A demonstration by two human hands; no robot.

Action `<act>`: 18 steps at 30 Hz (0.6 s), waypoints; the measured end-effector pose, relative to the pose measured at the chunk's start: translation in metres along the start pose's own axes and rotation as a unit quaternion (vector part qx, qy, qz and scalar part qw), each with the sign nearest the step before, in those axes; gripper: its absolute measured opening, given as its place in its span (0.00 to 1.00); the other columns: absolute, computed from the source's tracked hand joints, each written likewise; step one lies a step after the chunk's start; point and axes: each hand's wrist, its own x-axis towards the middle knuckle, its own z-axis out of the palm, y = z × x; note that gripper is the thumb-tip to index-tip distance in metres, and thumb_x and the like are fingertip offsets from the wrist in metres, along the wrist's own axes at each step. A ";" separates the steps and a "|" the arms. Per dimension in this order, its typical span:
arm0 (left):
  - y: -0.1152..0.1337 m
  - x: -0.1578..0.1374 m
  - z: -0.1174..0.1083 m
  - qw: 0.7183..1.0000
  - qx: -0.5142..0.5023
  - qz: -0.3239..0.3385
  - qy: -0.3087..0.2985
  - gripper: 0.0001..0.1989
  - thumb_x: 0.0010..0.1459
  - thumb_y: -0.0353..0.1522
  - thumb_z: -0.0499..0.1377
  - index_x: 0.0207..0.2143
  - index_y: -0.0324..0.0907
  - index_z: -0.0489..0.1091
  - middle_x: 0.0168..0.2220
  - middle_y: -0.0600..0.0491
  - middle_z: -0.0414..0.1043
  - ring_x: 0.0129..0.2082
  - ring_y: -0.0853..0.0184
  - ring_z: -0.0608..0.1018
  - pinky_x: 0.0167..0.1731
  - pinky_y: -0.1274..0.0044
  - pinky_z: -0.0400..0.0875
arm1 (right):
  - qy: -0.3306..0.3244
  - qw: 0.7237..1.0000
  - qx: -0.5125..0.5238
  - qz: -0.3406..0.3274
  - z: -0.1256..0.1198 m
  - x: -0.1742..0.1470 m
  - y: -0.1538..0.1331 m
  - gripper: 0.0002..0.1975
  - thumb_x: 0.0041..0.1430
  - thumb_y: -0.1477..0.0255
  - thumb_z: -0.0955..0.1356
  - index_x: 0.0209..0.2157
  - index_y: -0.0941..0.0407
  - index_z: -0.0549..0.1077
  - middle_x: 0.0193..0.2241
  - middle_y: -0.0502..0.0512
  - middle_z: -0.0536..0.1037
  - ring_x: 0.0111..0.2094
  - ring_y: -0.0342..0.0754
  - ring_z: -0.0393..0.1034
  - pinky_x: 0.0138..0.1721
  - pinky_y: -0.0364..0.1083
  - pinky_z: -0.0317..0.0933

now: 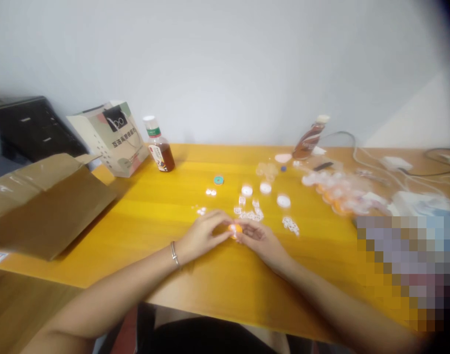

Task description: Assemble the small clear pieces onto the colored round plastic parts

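Two bare hands meet over a yellow-brown wooden surface (217,282); pic is blurry. L grip (199,234), w/ a silver-coloured bracelet (174,254) at the wrist, and R grip (266,244) are both pinched, thumb & fingertips, on one sm. round orange-and-white piece (235,231); it's btwn them, material unclear. Just beyond the grips: a loose cluster of sm. white openwork pcs (251,215). Beyond R grip, off to its right: a short white openwork strip (291,226). Farther beyond: three round white discs (265,188). Beyond L grip: two groups of tiny white bits (210,192) & a flat round teal disc (219,180). Well left of L grip: brown cardboard box (73,206), printed paper bag (117,142), white-capped bottle of dark liquid (163,152). Well right of R grip, farther out: heap of orange-and-white wrapped pcs (345,189).

Risks, as a judgement: piece is held by fingertips only, so if one pinch eases or the two push unevenly, it could pop out & roll off among the white pcs. Cluster's so near the fingers that a forward knuckle brush could scatter it; tiny bits would be hard to re-find.
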 end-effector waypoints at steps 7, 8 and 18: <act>-0.007 0.001 -0.003 0.983 0.161 0.056 -0.068 0.08 0.58 0.31 0.50 0.35 0.39 0.68 0.31 0.52 0.68 0.32 0.72 0.71 0.34 0.79 0.67 | 0.011 1.000 -0.022 0.002 0.006 -0.004 -0.005 0.14 0.46 0.66 0.69 0.35 0.53 0.64 0.25 0.47 0.73 0.29 0.42 0.69 0.37 0.46 0.62; -0.008 0.002 -0.004 0.977 0.184 0.069 -0.083 0.09 0.59 0.31 0.49 0.36 0.39 0.68 0.31 0.52 0.68 0.31 0.72 0.71 0.33 0.79 0.67 | 0.015 1.000 -0.024 0.004 0.007 -0.004 -0.005 0.14 0.46 0.65 0.69 0.34 0.53 0.64 0.25 0.47 0.72 0.29 0.42 0.69 0.37 0.45 0.62; -0.019 0.003 -0.022 0.867 0.370 0.294 -0.156 0.12 0.59 0.24 0.45 0.42 0.36 0.65 0.30 0.49 0.70 0.26 0.72 0.72 0.24 0.81 0.68 | 0.005 0.999 -0.020 0.032 0.006 -0.005 -0.008 0.14 0.42 0.64 0.71 0.28 0.55 0.65 0.26 0.49 0.74 0.30 0.43 0.70 0.38 0.46 0.63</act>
